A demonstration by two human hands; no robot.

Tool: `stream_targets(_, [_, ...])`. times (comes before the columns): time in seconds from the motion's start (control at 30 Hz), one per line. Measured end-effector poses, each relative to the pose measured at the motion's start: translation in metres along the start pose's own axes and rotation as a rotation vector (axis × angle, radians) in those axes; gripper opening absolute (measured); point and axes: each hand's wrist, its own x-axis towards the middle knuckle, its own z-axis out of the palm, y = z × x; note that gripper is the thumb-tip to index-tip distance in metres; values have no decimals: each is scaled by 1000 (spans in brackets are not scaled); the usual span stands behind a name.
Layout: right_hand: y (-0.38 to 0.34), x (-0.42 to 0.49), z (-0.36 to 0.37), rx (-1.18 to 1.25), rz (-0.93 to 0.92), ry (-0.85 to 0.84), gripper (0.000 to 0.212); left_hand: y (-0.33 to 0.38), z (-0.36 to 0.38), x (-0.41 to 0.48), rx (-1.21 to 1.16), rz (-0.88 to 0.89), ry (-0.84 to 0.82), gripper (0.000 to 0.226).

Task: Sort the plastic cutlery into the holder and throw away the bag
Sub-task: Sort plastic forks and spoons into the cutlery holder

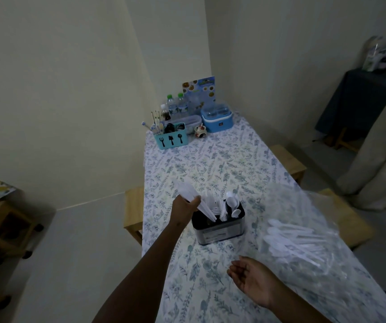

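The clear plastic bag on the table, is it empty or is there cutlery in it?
Not empty: a pile of white plastic spoons shows through the clear plastic bag.

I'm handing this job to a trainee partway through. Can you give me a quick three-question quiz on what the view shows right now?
1. Fill in: the left hand holds a white cutlery bundle at the ____-coloured holder.
2. True or false: the right hand grips cutlery.
3. Where is the unsorted spoon pile? A) in the holder B) inside the clear bag C) in the right hand

Key: 1 black; 2 false, it is open and holds nothing; 3 B.
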Motion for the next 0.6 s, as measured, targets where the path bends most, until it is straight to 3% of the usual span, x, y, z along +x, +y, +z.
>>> stream_targets(0.53, [3,6,2,-17,-27,18,26,-24,7,2,181,-57,-231,22])
stream_targets(0.6, [4,7,2,-18,-35,21,25,-26,12,-2,210,-72,-240,15])
